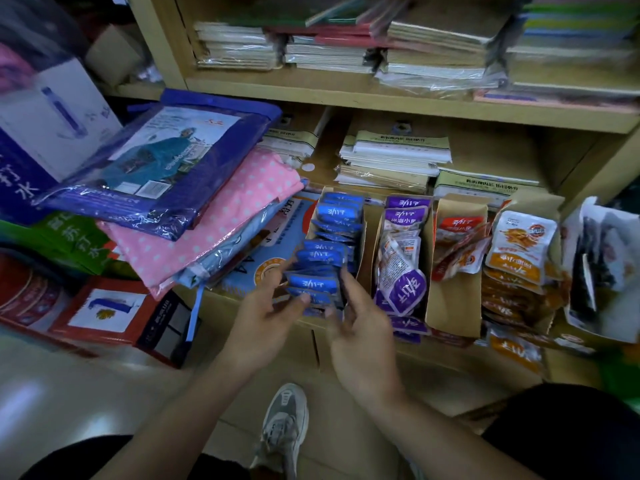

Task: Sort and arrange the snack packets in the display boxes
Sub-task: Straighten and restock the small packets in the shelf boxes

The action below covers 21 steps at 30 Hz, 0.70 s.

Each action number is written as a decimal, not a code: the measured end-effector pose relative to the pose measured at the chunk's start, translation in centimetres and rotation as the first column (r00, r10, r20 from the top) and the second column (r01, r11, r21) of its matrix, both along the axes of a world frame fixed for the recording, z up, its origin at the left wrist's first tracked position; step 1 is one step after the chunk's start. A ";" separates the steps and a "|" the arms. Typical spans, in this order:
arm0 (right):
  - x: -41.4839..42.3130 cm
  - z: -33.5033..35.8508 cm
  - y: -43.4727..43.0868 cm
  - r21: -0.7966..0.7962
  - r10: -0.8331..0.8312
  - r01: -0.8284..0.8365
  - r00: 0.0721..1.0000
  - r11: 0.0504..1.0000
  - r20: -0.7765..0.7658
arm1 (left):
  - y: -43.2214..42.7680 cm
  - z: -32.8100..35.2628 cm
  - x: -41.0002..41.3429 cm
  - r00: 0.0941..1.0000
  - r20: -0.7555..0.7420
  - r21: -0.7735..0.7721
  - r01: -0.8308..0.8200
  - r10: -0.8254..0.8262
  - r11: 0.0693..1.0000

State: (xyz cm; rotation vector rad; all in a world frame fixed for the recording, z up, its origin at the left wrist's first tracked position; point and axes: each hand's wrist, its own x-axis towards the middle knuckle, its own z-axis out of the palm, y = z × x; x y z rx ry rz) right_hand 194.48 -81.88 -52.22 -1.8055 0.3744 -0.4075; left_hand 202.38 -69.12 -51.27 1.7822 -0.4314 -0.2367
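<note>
Several cardboard display boxes stand side by side on the low shelf. The leftmost box (360,244) holds a row of blue snack packets (337,216). My left hand (266,317) and my right hand (360,323) pinch the front bunch of blue packets (313,284) from either side at the box's near end. To the right, a box holds purple packets (403,268), then a box (450,306) with red-orange packets (457,244), then orange packets (519,247). A few purple and orange packets lie loose in front of the boxes.
Bagged raincoats, blue (162,161) and pink (221,216), are piled left of the boxes. Stacked notebooks (391,161) fill the wooden shelves behind and above. Red cartons (104,313) sit on the floor at left. My shoe (284,427) is below the shelf edge.
</note>
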 end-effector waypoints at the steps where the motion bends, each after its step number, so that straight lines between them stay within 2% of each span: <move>1: -0.6 -0.2 0.6 0.008 0.059 -0.059 0.998 0.998 -0.024 | 0.0 -0.1 -0.2 1.000 -0.024 -0.013 -0.007 0.006 1.000; 5: -0.6 -1.3 1.5 -0.105 0.111 -0.121 0.989 0.987 -0.099 | -1.0 0.1 -1.0 0.983 -0.182 -0.123 -0.009 -0.013 0.992; 9: 0.2 -1.1 1.5 -0.094 0.144 -0.152 0.985 0.984 -0.091 | -2.1 1.4 -1.7 0.977 -0.210 -0.239 -0.021 -0.030 0.971; 13: 0.1 -0.7 1.7 -0.091 0.210 -0.211 0.978 0.973 -0.023 | -2.2 2.2 -0.4 0.978 -0.180 -0.247 -0.152 0.108 0.957; 15: 0.2 -0.6 1.7 -0.077 0.214 -0.214 0.977 0.974 -0.008 | -2.5 2.4 0.4 0.963 -0.222 -0.284 -0.214 0.153 0.935; 18: 0.2 -0.8 1.6 -0.050 0.233 -0.235 0.972 0.971 -0.039 | -3.2 2.4 0.7 0.923 -0.329 -0.337 -0.314 0.201 0.888; 21: 0.1 -0.8 1.5 -0.005 0.251 -0.253 0.964 0.968 -0.087 | -3.8 2.2 0.5 0.917 -0.313 -0.321 -0.347 0.247 0.881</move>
